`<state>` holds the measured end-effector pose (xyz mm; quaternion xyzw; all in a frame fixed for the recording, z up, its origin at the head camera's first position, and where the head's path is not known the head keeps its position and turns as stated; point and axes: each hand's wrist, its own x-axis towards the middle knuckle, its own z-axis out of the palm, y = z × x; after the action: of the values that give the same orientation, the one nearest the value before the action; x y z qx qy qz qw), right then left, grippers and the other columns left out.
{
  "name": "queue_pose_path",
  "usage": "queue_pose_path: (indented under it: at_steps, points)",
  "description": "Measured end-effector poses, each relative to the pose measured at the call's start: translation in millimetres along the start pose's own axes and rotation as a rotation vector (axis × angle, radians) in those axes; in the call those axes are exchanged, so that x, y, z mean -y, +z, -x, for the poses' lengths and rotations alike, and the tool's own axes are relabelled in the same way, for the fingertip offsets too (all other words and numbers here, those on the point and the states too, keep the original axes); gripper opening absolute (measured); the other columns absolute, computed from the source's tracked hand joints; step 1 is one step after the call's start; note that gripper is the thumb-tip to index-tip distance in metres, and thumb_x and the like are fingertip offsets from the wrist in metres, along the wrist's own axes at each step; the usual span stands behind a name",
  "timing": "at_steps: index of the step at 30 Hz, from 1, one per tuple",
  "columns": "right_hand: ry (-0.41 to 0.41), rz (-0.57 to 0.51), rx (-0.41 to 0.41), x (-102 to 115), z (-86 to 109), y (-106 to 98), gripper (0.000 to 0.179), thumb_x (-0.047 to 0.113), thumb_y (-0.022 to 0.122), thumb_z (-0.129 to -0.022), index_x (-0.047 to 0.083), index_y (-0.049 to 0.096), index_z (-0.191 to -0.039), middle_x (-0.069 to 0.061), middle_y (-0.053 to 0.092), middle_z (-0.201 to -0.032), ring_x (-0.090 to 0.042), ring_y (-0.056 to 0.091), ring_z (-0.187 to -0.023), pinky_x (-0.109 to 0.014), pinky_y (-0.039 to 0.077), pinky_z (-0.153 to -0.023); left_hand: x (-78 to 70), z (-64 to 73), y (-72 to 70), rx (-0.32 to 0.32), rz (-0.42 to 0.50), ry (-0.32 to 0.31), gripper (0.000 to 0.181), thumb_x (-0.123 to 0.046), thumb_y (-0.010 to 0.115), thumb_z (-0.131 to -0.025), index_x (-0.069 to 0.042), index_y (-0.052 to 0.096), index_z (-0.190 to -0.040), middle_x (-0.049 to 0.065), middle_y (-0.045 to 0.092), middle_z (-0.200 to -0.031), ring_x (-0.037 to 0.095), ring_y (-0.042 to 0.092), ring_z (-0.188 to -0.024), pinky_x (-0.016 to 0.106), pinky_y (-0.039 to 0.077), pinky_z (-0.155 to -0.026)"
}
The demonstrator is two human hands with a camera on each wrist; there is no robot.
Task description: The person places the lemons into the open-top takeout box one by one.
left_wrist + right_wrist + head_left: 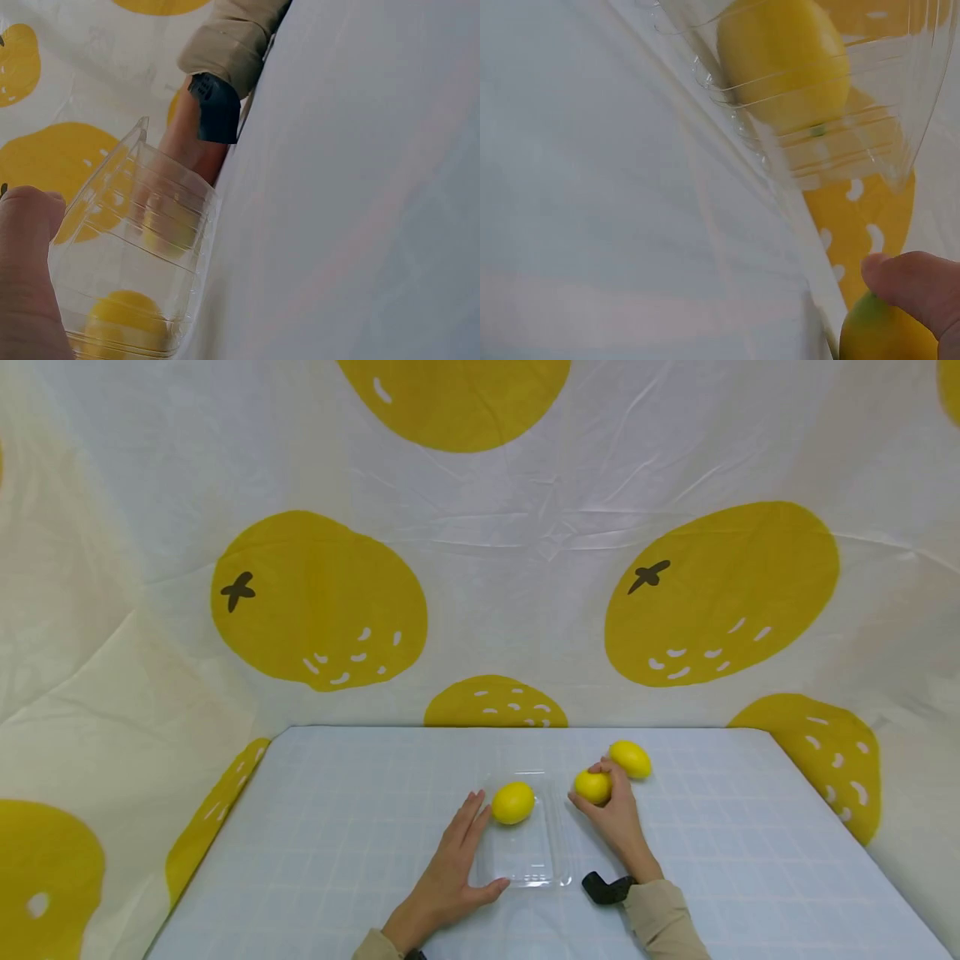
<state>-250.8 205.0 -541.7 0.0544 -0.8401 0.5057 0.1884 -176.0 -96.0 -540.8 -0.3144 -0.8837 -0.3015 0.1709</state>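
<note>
Our right hand [618,814], right of centre in the lower half of the head view, pinches a lemon [592,787] between thumb and curled fingers; in the right wrist view we see the thumb resting on this fruit at the lower right, beside its greenish end. Slightly higher and to the right in the head view, a second lemon [632,760] lies on the bench [337,827], just beside the held one; we cannot tell whether the two touch.

Our left hand [450,872], lower and left of centre, is spread, fingers nearly straight and thumb held apart, with nothing in its grasp; it lies along the left side of a clear plastic tray [517,858], the thumb by the tray's lower left corner; how firmly it presses we cannot tell. Inside the tray, toward its upper end, rests a third lemon [513,803]; the right wrist view shows it through the clear wall at the upper middle, a small green spot at its tip.

At our right wrist sits a black device [606,888], next to a beige sleeve [663,914]; across the upper frame hangs a white cloth [517,610] with large yellow fruit prints.
</note>
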Motion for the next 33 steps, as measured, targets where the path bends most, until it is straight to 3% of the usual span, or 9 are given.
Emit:
queue_pose_path:
  at_steps: [5, 12, 16, 19, 21, 27, 33]
  points:
    - [-0.004, 0.024, -0.002, 2.0, 9.6, -2.8, 0.044, 0.004, 0.079, -0.078, 0.004, 0.05, -0.11, -0.026, 0.044, -0.143, -0.042, 0.036, -0.136, -0.062, 0.023, -0.114, -2.3, -0.8, -1.6, 0.037, 0.038, -0.021, 0.094, -0.054, 0.07, -0.084, -0.006, 0.031, -0.155, 0.013, 0.017, -0.164, 0.028, 0.016, -0.15, 0.055, 0.03, -0.114]
    - [-0.054, 0.043, 0.017, 4.2, 20.9, -7.6, 0.046, -0.002, 0.078, -0.076, 0.006, 0.055, -0.115, -0.024, 0.042, -0.147, -0.043, 0.037, -0.137, -0.061, 0.03, -0.111, -4.0, -1.3, -4.5, 0.033, 0.038, -0.029, 0.094, -0.055, 0.071, -0.084, -0.006, 0.031, -0.154, 0.013, 0.018, -0.164, 0.029, 0.016, -0.15, 0.053, 0.029, -0.115]
    - [-0.076, 0.059, 0.006, 4.4, 25.4, -8.0, 0.05, -0.002, 0.08, -0.075, 0.008, 0.059, -0.12, -0.021, 0.047, -0.144, -0.037, 0.043, -0.133, -0.034, 0.037, -0.11, -3.4, -0.9, -4.2, 0.04, 0.041, -0.035, 0.094, -0.055, 0.07, -0.084, -0.006, 0.031, -0.154, 0.012, 0.017, -0.164, 0.028, 0.015, -0.151, 0.054, 0.028, -0.115]
    - [-0.082, 0.059, -0.017, 4.4, 27.0, -7.6, 0.053, -0.001, 0.081, -0.074, 0.01, 0.061, -0.122, -0.018, 0.052, -0.14, -0.032, 0.046, -0.131, -0.009, 0.03, -0.103, -3.5, -0.8, -4.0, 0.044, 0.043, -0.034, 0.094, -0.057, 0.068, -0.085, -0.007, 0.031, -0.155, 0.012, 0.016, -0.164, 0.028, 0.015, -0.151, 0.054, 0.029, -0.114]
    - [-0.087, 0.044, -0.036, 5.1, 27.4, -7.4, 0.054, -0.001, 0.081, -0.074, 0.01, 0.062, -0.123, -0.018, 0.053, -0.139, -0.031, 0.047, -0.129, -0.003, 0.029, -0.098, -3.8, -1.0, -4.1, 0.044, 0.041, -0.032, 0.094, -0.058, 0.067, -0.085, -0.007, 0.031, -0.155, 0.01, 0.015, -0.165, 0.027, 0.015, -0.151, 0.055, 0.029, -0.114]
    - [-0.072, -0.039, -0.067, 9.0, 27.3, -6.9, 0.059, -0.003, 0.079, -0.077, 0.011, 0.06, -0.131, -0.015, 0.054, -0.141, -0.02, 0.05, -0.123, -0.004, 0.038, -0.09, -3.5, -0.9, -4.9, 0.031, 0.034, -0.024, 0.094, -0.059, 0.067, -0.085, -0.006, 0.032, -0.154, 0.011, 0.016, -0.165, 0.028, 0.016, -0.15, 0.056, 0.03, -0.113]
    - [-0.107, -0.189, -0.065, 29.5, 27.6, -7.5, 0.061, -0.01, 0.075, -0.079, 0.001, 0.055, -0.136, -0.019, 0.052, -0.142, -0.011, 0.05, -0.117, -0.011, 0.042, -0.097, -1.3, 0.2, -3.9, 0.031, 0.023, -0.032, 0.094, -0.057, 0.069, -0.084, -0.007, 0.031, -0.155, 0.012, 0.018, -0.164, 0.027, 0.015, -0.151, 0.054, 0.029, -0.114]
